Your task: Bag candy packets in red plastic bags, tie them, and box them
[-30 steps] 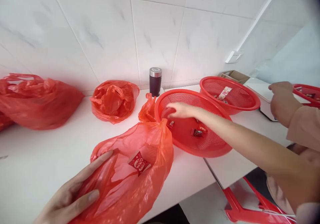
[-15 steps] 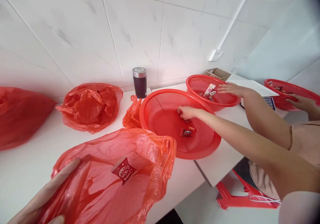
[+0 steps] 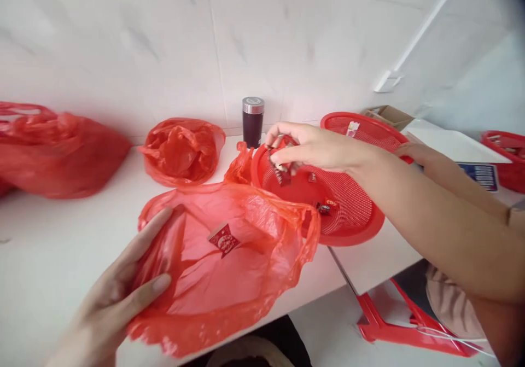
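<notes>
**Fingers (image 3: 151,236) of the left hand (image 3: 109,298) gripping a translucent red plastic carrier bag (image 3: 246,279); those of the right hand (image 3: 311,145) closed on small dark-red wrapped packets (image 3: 283,178)**

Bag: mouth spread wide, near side of a white flat-topped surface (image 3: 45,257); left edge gathered between left thumb and fingers, which stand slightly apart with film between. Whether it rests on the surface cannot be told.

Contents: one small red-and-white printed piece with pointed corners (image 3: 225,241), lying inside.

Packets: pinched by right thumb and curled fingers; number unclear. Held above a large round red perforated plastic basket (image 3: 363,203), just beyond the bag. Further small wrapped pieces (image 3: 324,209) lie on its floor.

Beside the basket, left: small bunched red plastic bag (image 3: 238,169). Behind it: dark cylindrical tumbler with silver lid (image 3: 253,123). Farther left: crumpled round red plastic bag (image 3: 182,156), then a bulky red plastic bag (image 3: 77,156), blurred.

Behind, right: second round red perforated plastic basket (image 3: 375,134), a co-worker's hand (image 3: 414,151) at its rim; open brown cardboard box (image 3: 391,116) beyond.
</notes>
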